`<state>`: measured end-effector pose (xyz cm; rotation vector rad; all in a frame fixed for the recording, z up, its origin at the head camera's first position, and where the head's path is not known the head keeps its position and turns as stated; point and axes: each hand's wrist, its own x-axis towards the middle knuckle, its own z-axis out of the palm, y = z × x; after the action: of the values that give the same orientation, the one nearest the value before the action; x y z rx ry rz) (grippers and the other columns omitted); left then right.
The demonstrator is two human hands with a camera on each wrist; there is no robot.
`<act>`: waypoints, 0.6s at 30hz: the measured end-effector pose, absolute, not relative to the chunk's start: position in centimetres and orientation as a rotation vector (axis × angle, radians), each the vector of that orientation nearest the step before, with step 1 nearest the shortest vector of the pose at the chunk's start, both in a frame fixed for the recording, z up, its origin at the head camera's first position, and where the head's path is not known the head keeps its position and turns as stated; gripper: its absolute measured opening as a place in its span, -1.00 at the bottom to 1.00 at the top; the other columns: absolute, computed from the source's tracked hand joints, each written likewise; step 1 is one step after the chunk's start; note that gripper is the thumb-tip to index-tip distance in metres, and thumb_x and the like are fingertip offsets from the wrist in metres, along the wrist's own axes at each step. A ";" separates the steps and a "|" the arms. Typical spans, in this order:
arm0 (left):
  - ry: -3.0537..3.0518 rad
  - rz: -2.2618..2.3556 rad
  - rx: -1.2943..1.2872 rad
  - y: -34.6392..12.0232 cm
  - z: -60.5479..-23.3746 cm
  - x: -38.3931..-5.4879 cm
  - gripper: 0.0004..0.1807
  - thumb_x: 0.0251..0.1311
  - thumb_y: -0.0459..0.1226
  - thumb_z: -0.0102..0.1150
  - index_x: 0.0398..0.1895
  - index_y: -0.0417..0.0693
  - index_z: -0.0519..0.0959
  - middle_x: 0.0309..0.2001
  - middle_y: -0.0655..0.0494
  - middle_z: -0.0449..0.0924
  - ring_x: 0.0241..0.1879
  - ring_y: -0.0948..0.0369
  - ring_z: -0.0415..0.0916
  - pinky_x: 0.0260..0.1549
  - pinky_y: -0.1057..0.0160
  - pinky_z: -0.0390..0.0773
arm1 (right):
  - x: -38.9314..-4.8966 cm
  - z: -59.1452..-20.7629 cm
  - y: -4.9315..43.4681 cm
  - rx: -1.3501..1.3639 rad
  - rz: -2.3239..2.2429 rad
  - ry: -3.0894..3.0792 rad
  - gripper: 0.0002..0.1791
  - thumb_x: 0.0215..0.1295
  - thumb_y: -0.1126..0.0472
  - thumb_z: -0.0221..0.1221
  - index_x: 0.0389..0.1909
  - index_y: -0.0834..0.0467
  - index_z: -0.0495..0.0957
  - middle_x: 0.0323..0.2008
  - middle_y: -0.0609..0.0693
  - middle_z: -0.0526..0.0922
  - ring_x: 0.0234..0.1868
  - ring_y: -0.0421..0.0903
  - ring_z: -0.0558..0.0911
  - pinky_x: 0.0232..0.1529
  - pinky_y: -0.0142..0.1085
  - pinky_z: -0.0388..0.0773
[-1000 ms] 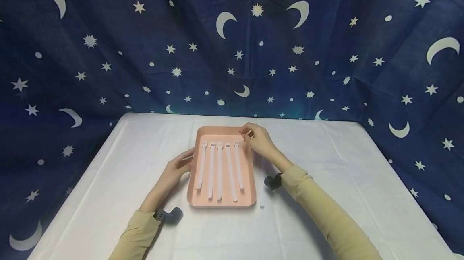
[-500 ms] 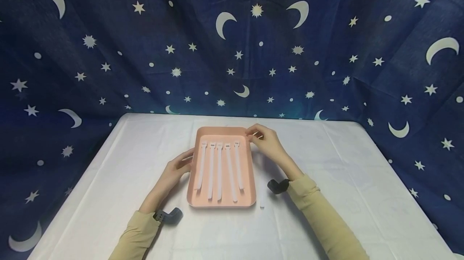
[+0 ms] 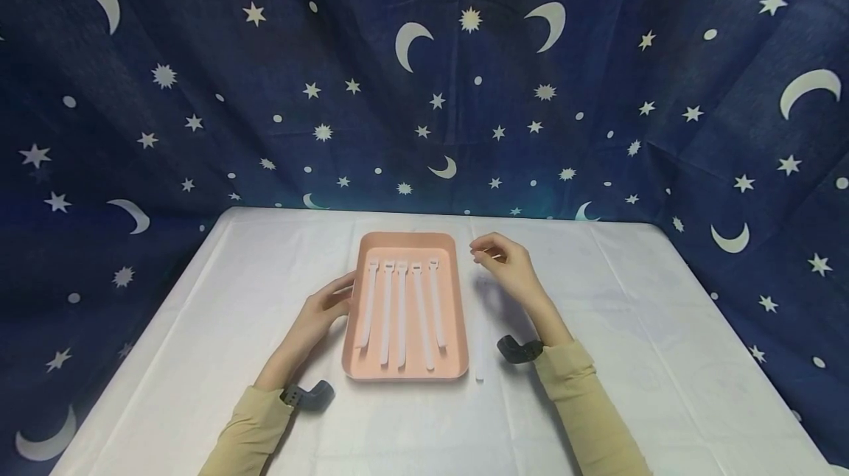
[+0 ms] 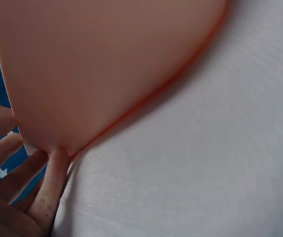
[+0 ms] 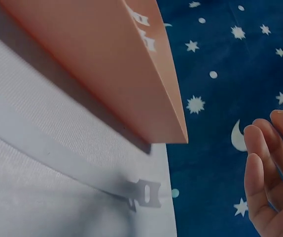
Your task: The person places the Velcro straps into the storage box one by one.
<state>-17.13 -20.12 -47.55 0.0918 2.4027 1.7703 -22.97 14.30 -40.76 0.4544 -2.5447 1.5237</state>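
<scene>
A shallow pink tray [image 3: 406,240] lies on the table with several white straps [image 3: 402,314] in it, side by side, their slotted heads at the far end. My left hand [image 3: 318,317] touches the tray's left wall; in the left wrist view, fingertips [image 4: 57,160] rest against the pink side near the tabletop. Off the tray's far right corner hovers my right hand [image 3: 511,270], holding nothing, its fingers loosely bent. Below it, to the right of the tray, another white strap [image 3: 480,358] lies on the cloth; its slotted head shows in the right wrist view.
A white cloth [image 3: 630,329] covers the table. Behind its far edge hangs a dark blue curtain [image 3: 371,152] printed with moons and stars. Each wrist wears a dark camera, such as the left wrist camera [image 3: 312,395].
My right hand has come away from the tray's far right corner and moved to the right. The left hand, the tray and the straps have stayed in place.
</scene>
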 end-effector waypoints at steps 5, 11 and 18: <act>2.402 1.783 0.086 -20.2 -47.5 -17.1 -0.37 0.29 -0.05 0.15 0.42 0.21 0.25 0.47 0.08 0.19 0.44 -0.08 0.18 0.39 -0.26 0.13 | -22.9 -41.6 15.1 0.426 1.572 -2.506 -0.82 0.29 0.31 0.19 -0.12 0.24 0.62 -0.15 0.20 0.69 -0.23 -0.34 0.61 -0.16 -0.52 0.54; 2.402 1.782 0.098 -20.2 -47.4 -17.2 -0.38 0.30 -0.05 0.13 0.42 0.20 0.25 0.47 0.08 0.19 0.44 -0.08 0.18 0.39 -0.26 0.13 | -22.0 -41.3 15.3 0.384 1.617 -2.512 -0.80 0.31 0.38 0.14 -0.10 0.36 0.58 -0.16 0.32 0.67 -0.27 -0.26 0.64 -0.20 -0.55 0.52; 2.388 1.783 0.098 -20.2 -47.5 -17.1 -0.37 0.29 -0.05 0.14 0.42 0.19 0.25 0.47 0.08 0.18 0.44 -0.09 0.17 0.39 -0.27 0.11 | -21.7 -42.1 15.8 0.346 1.619 -2.524 -0.80 0.32 0.36 0.13 -0.09 0.35 0.58 -0.18 0.30 0.68 -0.31 -0.28 0.65 -0.22 -0.55 0.52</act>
<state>-17.14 -20.19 -47.48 0.0983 2.3883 1.7828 -21.71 15.80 -42.06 0.3460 -2.5235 1.6195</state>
